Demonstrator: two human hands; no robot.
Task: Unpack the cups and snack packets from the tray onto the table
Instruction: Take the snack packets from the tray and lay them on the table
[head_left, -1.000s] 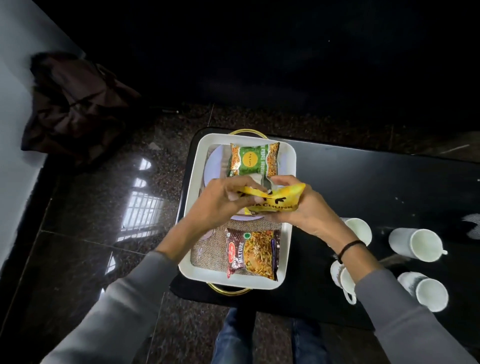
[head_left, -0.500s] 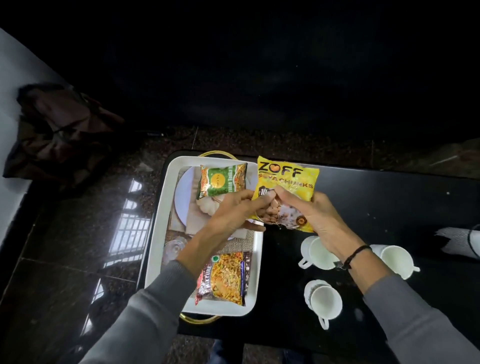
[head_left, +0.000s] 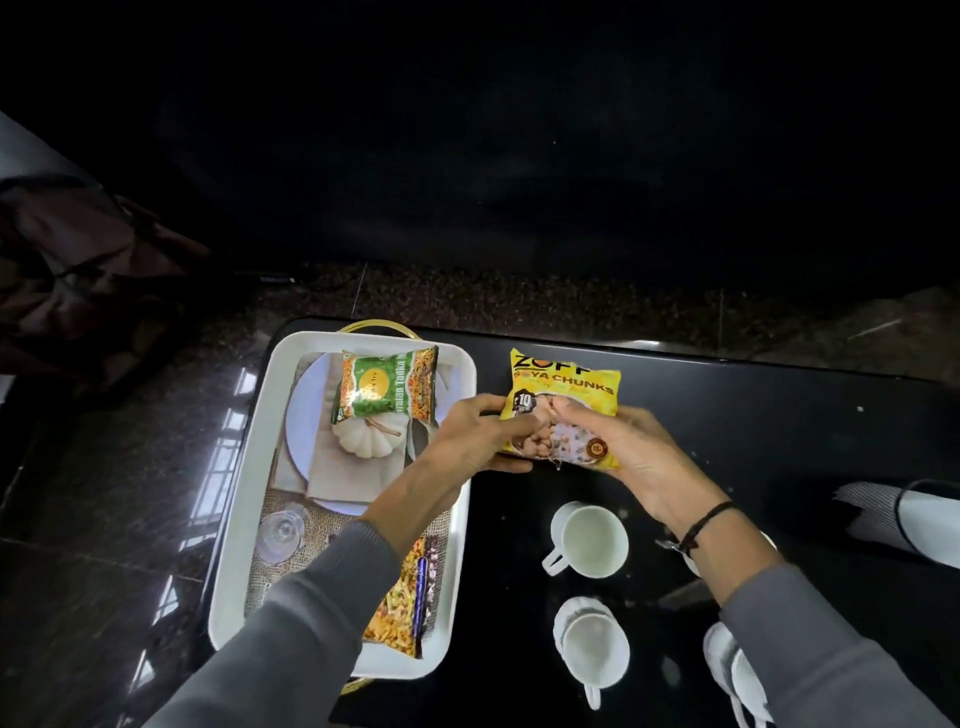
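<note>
A yellow soya chunks packet (head_left: 566, 387) is held over the black table (head_left: 727, 415), just right of the white tray (head_left: 236, 545). My left hand (head_left: 480, 434) grips its left edge and my right hand (head_left: 618, 447) grips its lower right part. A green snack packet (head_left: 384, 384) lies at the tray's far end. A red mixture packet (head_left: 402, 603) lies at the near end, partly hidden by my left sleeve. White cups stand on the table: one (head_left: 589, 538) below my hands, another (head_left: 595, 647) nearer, a third (head_left: 735, 670) behind my right arm.
The tray's base shows a printed picture of a plate, pumpkin and glass. A rolled grey mat (head_left: 904, 519) lies at the table's right edge. Dark glossy floor (head_left: 104, 519) is to the left, with a dark bag (head_left: 78, 280) at the far left.
Both hands have carried the yellow packet from above the tray rightward to over the table. It now faces up and flat. The camera view has shifted.
</note>
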